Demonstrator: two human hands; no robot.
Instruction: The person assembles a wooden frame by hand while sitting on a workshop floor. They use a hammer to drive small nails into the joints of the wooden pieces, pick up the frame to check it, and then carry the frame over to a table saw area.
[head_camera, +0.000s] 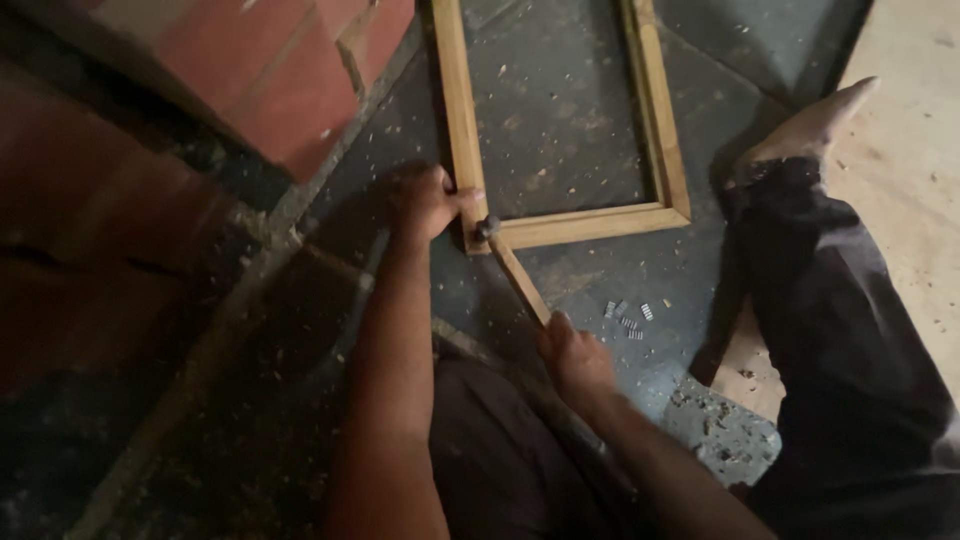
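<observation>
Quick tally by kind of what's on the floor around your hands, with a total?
Rectangular light wooden frame: 1
Hammer with wooden handle, held in the right hand, head at the frame corner: 1
Cluster of small silvery staple strips: 1 (strips too small to count)
Red bricks: number unclear, left out
Left hand grips the frame corner.
Total: 3

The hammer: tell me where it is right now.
In the head view, the hammer is held in the right hand, its head on the near left corner of the wooden frame, beside the left hand.
</observation>
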